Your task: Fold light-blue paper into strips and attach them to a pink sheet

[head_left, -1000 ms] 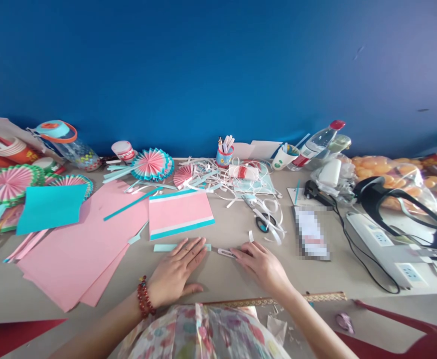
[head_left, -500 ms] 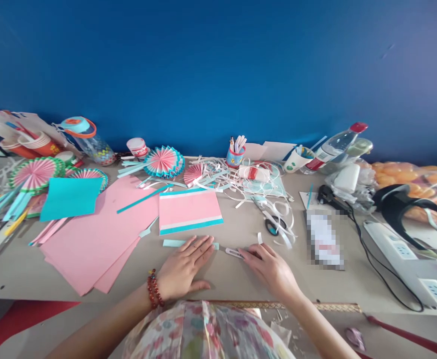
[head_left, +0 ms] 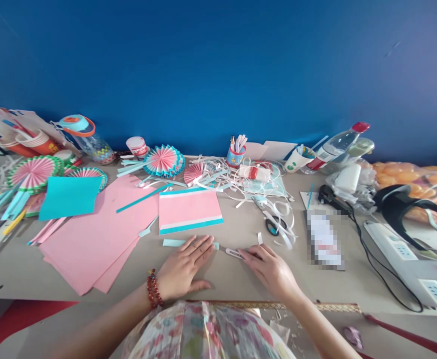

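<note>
At the lower middle of the frame, the left hand (head_left: 183, 269) presses flat on a pale green strip (head_left: 171, 243) on the bench (head_left: 236, 284), its fingers extended and gripping nothing. To its right, the right hand (head_left: 272, 271) pinches a slim pale tool (head_left: 233, 253), seemingly a cutter, near the strip's end. Good control here calls for even pressure on the strip, left fingertips clear of the tool's tip, and a low, steady right wrist.
</note>
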A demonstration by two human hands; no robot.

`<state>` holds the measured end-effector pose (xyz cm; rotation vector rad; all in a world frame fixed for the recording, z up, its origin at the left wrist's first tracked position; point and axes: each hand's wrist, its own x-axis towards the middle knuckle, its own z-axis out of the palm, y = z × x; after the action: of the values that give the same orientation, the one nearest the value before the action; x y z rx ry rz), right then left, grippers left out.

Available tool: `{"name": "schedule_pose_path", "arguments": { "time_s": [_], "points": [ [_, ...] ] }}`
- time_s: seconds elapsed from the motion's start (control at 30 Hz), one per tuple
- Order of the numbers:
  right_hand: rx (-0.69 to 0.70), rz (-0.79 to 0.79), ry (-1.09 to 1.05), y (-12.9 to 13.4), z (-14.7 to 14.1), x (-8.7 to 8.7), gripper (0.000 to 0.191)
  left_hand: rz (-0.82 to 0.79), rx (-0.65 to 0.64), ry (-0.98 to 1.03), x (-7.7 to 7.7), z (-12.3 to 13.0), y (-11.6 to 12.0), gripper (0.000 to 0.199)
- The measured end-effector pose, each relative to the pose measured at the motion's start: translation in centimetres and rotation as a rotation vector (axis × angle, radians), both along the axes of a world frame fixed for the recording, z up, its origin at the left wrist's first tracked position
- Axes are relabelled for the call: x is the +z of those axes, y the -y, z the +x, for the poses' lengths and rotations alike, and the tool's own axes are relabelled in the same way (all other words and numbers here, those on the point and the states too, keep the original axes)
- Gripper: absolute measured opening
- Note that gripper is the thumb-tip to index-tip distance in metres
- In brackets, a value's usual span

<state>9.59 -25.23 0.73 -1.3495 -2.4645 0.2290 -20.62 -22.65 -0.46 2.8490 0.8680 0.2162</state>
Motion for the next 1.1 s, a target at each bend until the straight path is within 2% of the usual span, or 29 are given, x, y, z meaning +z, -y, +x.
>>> {"name": "schedule_pose_path", "arguments": {
  "time_s": [0.5,0.8,1.1],
  "points": [
    [0.007,-0.017,-0.023,0.3,-0.3,-0.4,0.034,-0.005,-0.004,0.008,0.0,0.0,0.0,0.086],
    [0.007,-0.030,-0.043,0.6,-0.9,0.1,0.032,-0.004,-0.005,-0.018,0.0,0.0,-0.1,0.087],
    [-0.008,-0.055,-0.045,0.8,-1.4,-0.6,0.031,0.005,0.001,-0.025,0.5,-0.2,0.0,0.085]
  ]
}}
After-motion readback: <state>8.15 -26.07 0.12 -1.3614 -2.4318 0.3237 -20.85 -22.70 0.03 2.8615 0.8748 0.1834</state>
